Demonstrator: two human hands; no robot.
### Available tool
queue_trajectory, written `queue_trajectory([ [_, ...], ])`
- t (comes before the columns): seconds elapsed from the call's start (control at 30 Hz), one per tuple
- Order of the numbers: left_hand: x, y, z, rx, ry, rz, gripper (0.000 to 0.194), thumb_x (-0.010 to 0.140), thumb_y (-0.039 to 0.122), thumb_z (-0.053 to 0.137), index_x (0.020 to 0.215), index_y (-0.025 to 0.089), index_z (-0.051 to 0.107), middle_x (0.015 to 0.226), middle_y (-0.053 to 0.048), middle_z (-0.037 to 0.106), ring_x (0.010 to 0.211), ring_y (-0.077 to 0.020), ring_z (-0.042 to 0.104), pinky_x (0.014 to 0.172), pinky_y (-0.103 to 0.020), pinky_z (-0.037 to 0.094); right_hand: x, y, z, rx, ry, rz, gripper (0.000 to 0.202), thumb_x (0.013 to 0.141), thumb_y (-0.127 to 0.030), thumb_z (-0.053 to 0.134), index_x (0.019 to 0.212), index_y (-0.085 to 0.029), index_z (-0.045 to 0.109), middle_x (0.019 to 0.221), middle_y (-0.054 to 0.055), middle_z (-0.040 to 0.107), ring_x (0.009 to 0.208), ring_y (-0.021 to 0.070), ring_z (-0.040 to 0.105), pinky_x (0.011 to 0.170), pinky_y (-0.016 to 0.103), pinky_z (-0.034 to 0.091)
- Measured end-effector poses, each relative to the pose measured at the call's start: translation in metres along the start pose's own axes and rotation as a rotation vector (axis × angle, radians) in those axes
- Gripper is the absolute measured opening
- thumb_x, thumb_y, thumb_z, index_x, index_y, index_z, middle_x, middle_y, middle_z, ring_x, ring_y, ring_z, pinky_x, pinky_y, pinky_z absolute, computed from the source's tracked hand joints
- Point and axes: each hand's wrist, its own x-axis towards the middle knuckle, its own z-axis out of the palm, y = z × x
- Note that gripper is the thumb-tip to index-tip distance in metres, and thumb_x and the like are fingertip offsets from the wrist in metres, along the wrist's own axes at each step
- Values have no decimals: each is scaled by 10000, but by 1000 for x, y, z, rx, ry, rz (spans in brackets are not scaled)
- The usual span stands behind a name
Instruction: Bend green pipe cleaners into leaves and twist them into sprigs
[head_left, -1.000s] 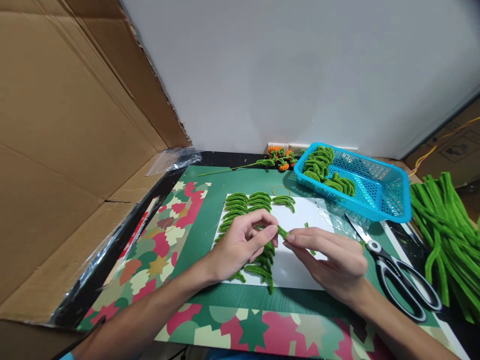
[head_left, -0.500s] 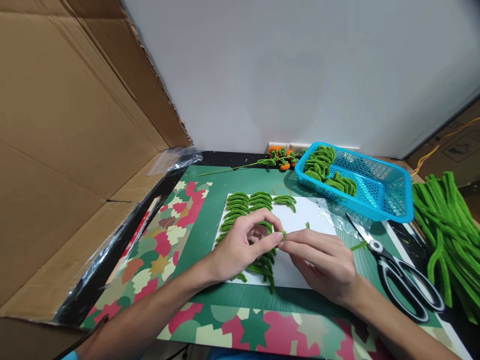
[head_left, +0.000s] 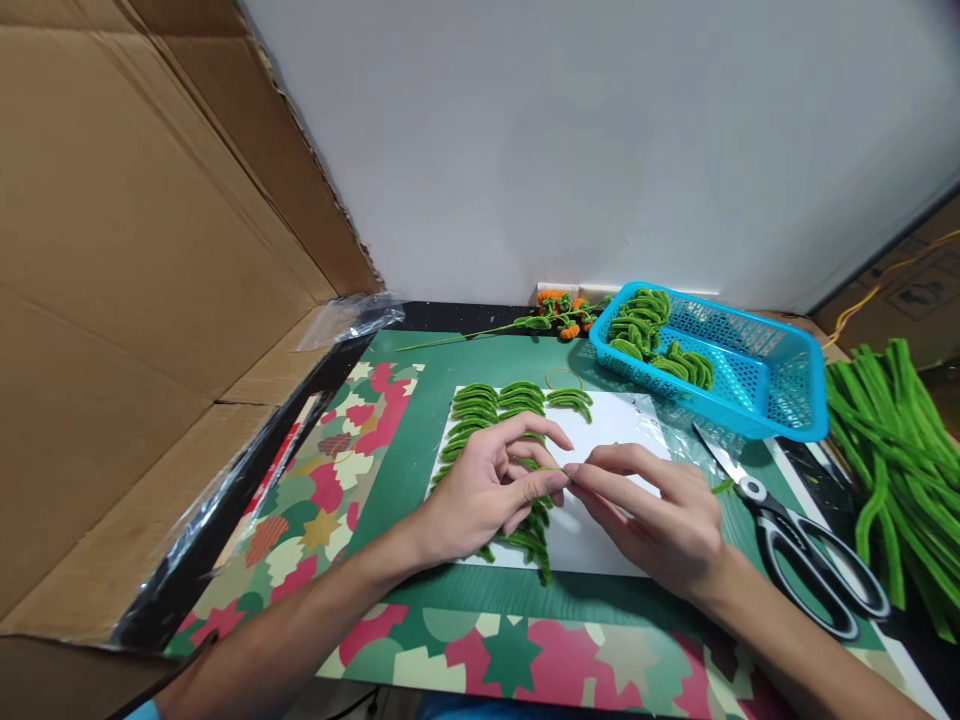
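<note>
My left hand (head_left: 480,490) and my right hand (head_left: 664,510) meet over a white sheet (head_left: 600,545). Between their fingertips is a short piece of green pipe cleaner (head_left: 553,468), mostly hidden. The left thumb presses it from below while the left index finger is lifted and curved. On the right, thumb and fingers pinch the other end. Curved green pipe cleaner pieces (head_left: 472,405) lie in columns on the sheet, partly under my left hand. Another short stack of curved pieces (head_left: 570,402) lies at the sheet's top.
A blue basket (head_left: 814,400) at the back right holds green loops. Scissors (head_left: 795,560) lie right of my right hand, beside a bundle of long green pipe cleaners (head_left: 892,470). An orange flower stem (head_left: 566,312) lies at the back. A cardboard wall (head_left: 150,250) stands left.
My left index finger has lifted away from the pinch, and the other left fingers show more. My right hand's fingers have bent and shifted slightly. The hands stay together.
</note>
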Motion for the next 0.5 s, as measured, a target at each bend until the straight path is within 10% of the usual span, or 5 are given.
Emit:
queue_trajectory([
  [0.5,-5,6,1,43,-109,-72,337,1004,499,640,955,166,613,746,19,610,507,-58,483,478,-172,389,7,-3,-8,121,37,96,101,958,-122,715,1017,-198,746,825,61,771,674,161,726,582,250,574],
])
